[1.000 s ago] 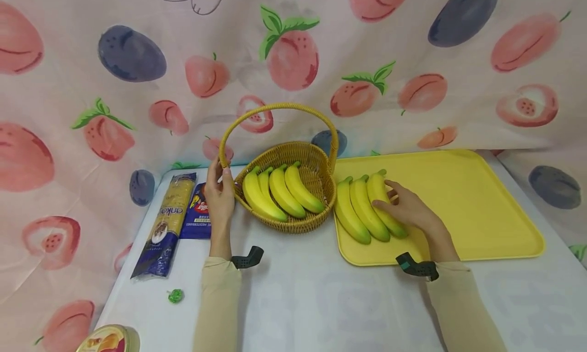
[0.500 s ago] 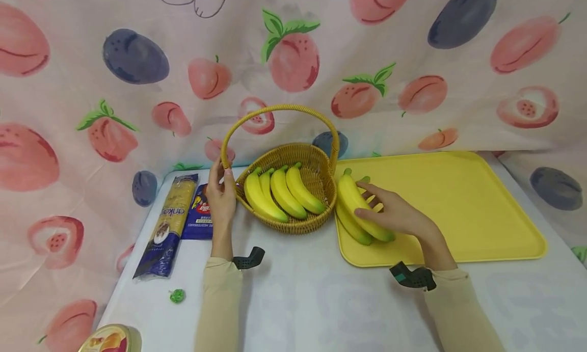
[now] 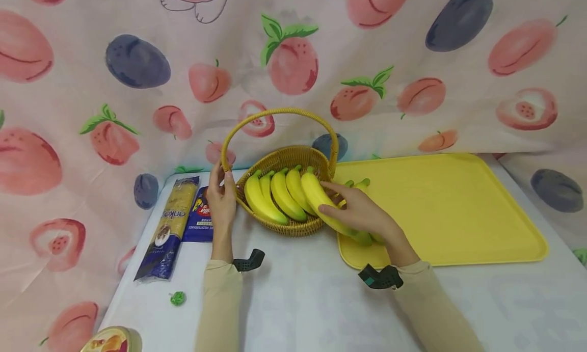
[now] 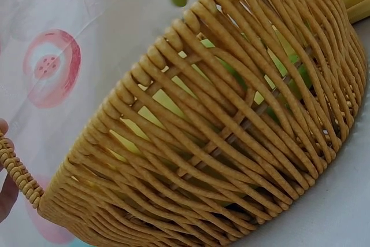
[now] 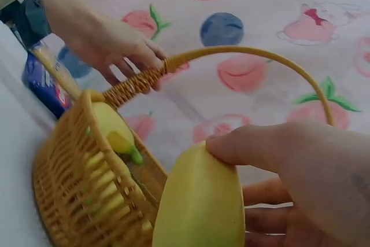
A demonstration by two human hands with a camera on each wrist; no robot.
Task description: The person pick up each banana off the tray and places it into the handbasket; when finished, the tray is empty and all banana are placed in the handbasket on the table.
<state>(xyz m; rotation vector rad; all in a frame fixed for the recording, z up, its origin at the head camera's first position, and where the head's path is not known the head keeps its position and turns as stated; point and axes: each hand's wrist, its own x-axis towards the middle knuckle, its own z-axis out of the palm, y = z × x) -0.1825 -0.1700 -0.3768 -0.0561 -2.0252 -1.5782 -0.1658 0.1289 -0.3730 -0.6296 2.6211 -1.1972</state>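
Observation:
My right hand (image 3: 362, 209) pinches a yellow banana (image 3: 316, 191) between thumb and fingers. Its upper end overlaps the right rim of a wicker basket (image 3: 293, 229); its lower end is over the tray corner. Several bananas (image 3: 282, 194) lie side by side in the basket, stems toward the back. At the basket's left, my left hand (image 3: 222, 196) grips the base of the tall arched handle (image 3: 288, 111), fingers behind it in the right wrist view. Behind the right hand, other bananas (image 3: 362, 185) lie on the yellow tray (image 3: 458, 209), mostly hidden.
Left of the basket lie a long pasta packet (image 3: 169, 224) and a blue packet (image 3: 198, 219). A small green item (image 3: 177, 298) and a round tin (image 3: 110, 339) sit nearer the front left. A fruit-print cloth (image 3: 390, 41) hangs behind the table.
My right hand has lifted the rightmost banana off the tray and carried it left to the basket's right rim. The left hand has stayed at the handle.

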